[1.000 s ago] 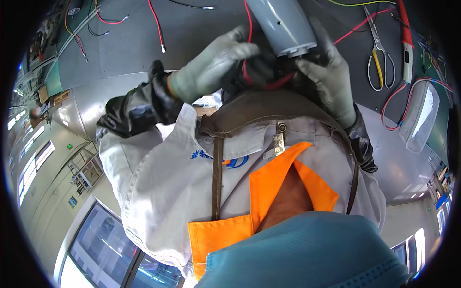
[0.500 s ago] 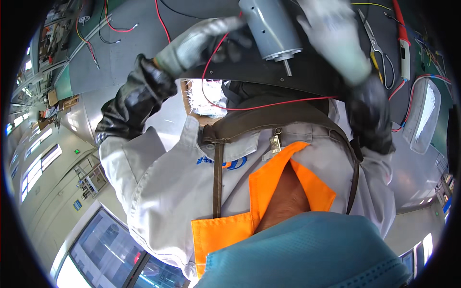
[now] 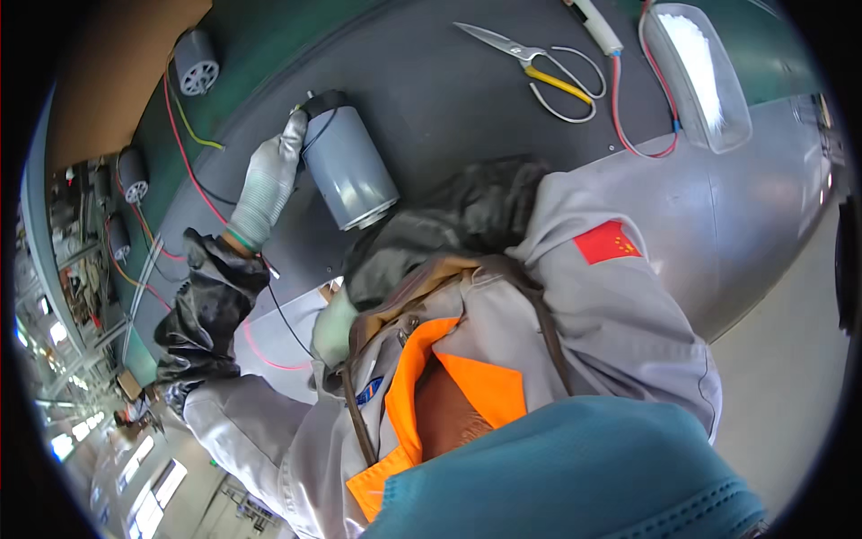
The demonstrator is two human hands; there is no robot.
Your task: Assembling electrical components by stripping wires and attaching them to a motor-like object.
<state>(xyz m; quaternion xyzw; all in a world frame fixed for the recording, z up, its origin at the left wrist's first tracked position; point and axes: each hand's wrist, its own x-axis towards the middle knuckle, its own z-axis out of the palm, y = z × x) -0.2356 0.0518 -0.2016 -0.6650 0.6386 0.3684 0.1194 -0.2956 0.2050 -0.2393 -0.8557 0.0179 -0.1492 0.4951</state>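
Note:
A grey cylindrical motor [image 3: 348, 171] with a black end cap lies tilted on the dark mat, its silver end toward me. My left hand [image 3: 272, 175], in a white-grey glove, is closed at the far left of the motor, its fingertips against the black cap. A thin black wire [image 3: 321, 135] loops beside that cap. My right arm crosses my body in a black sleeve. Below the bench edge is my right hand [image 3: 335, 328] in a pale green-white glove, its fingers hidden. Red and black leads [image 3: 271, 268] hang near it over the edge.
Scissors [image 3: 530, 63] with one yellow-wrapped handle lie at the far right. Beside them are a white-handled tool [image 3: 594, 25] with a red and blue cord, and a clear tray [image 3: 732, 112] holding white strips. More motors [image 3: 196, 65] with coloured wires stand at the left.
The view has swung right. My right hand has left the motor's right side and dropped across my body below the bench edge. My left hand has come onto the motor's far end.

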